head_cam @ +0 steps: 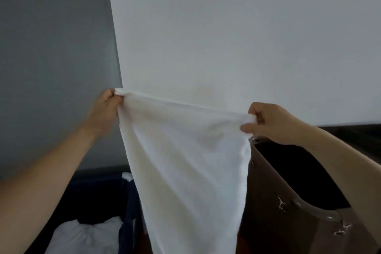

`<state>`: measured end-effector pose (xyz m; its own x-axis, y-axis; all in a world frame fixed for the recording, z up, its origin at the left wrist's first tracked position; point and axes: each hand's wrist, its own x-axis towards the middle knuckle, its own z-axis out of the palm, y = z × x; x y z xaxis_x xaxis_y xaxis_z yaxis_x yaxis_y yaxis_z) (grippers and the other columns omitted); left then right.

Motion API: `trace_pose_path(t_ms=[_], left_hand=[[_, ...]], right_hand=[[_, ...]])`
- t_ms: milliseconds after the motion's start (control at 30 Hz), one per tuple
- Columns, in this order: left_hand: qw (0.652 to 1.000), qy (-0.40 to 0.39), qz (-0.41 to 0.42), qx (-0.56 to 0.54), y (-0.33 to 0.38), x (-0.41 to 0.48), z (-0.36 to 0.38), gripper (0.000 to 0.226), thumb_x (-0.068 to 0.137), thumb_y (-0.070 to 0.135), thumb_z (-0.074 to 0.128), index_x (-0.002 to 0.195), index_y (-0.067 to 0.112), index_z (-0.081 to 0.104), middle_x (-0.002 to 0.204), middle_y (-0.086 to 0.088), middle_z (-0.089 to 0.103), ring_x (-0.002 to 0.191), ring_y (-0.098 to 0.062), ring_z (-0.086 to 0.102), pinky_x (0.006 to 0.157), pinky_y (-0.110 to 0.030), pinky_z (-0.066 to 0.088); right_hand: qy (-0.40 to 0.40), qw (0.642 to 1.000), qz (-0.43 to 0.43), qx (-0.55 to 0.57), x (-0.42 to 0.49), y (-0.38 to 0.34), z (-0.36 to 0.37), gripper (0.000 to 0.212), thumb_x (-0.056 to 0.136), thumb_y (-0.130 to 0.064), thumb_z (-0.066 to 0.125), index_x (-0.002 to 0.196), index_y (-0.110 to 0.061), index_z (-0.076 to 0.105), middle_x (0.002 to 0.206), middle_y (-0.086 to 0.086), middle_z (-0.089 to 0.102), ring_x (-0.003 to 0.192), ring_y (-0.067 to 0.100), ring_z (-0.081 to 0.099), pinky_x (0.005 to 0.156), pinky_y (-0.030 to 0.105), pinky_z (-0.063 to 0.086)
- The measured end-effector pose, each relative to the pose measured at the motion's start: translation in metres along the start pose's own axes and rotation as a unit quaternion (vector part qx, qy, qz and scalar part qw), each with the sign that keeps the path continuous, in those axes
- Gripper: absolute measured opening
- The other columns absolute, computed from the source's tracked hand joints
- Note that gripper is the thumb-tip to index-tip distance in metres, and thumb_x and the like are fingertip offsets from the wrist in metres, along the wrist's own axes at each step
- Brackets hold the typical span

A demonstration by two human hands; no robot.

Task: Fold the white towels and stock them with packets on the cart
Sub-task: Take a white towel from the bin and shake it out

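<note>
White towel (185, 161) hangs in mid-air at the centre of the view, held up by its two top corners in front of a pale white wall (226, 27). The left hand (106, 107) pinches the upper left corner, with the fingers curled in and a small tuft of cloth poking out above them. The right hand (268, 122) pinches the upper right corner between thumb and curled fingers, and sits a little lower than the left, so the top edge slopes down from left to right. That edge is pulled taut between the hands. Below it the cloth falls in soft folds and narrows toward the bottom of the view, where its lower end runs out of sight. Both bare forearms reach in from the lower corners.

To the left of the white wall is a darker grey wall (51, 47). Low on the right, behind the towel and under the right arm, stands a brown bin (266, 202) with a dark interior and a curved grey handle (315, 211) on its near side. Low on the left, dark navy fabric (129, 198) surrounds a heap of crumpled white linen (86, 237).
</note>
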<state>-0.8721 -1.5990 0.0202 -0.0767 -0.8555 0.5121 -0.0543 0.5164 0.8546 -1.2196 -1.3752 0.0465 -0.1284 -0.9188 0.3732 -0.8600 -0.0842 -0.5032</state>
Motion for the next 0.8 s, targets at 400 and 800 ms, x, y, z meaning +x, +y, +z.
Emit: trace_pose_path(t_ms=[400, 800], left_hand=[[0.994, -0.106, -0.028, -0.029, 0.005, -0.015, 0.005, 0.017, 0.104, 0.014, 0.045, 0.100, 0.014, 0.061, 0.096, -0.008, 0.063, 0.084, -0.018, 0.060, 0.072, -0.027, 0.056], [0.999, -0.046, 0.016, 0.003, 0.014, -0.016, 0.005, 0.016, 0.104, 0.013, 0.045, 0.100, 0.018, 0.059, 0.090, -0.007, 0.058, 0.072, -0.017, 0.059, 0.038, -0.019, 0.046]], right_hand=[[0.131, 0.989, 0.037, -0.052, 0.008, -0.001, -0.040, 0.021, 0.083, -0.021, 0.075, 0.081, -0.018, 0.054, 0.074, 0.003, 0.060, 0.067, 0.024, 0.060, 0.067, 0.035, 0.047], [0.172, 0.976, 0.068, 0.114, 0.020, 0.014, -0.009, 0.012, 0.088, -0.008, 0.068, 0.097, -0.015, 0.063, 0.078, 0.017, 0.067, 0.053, 0.024, 0.056, 0.063, 0.037, 0.049]])
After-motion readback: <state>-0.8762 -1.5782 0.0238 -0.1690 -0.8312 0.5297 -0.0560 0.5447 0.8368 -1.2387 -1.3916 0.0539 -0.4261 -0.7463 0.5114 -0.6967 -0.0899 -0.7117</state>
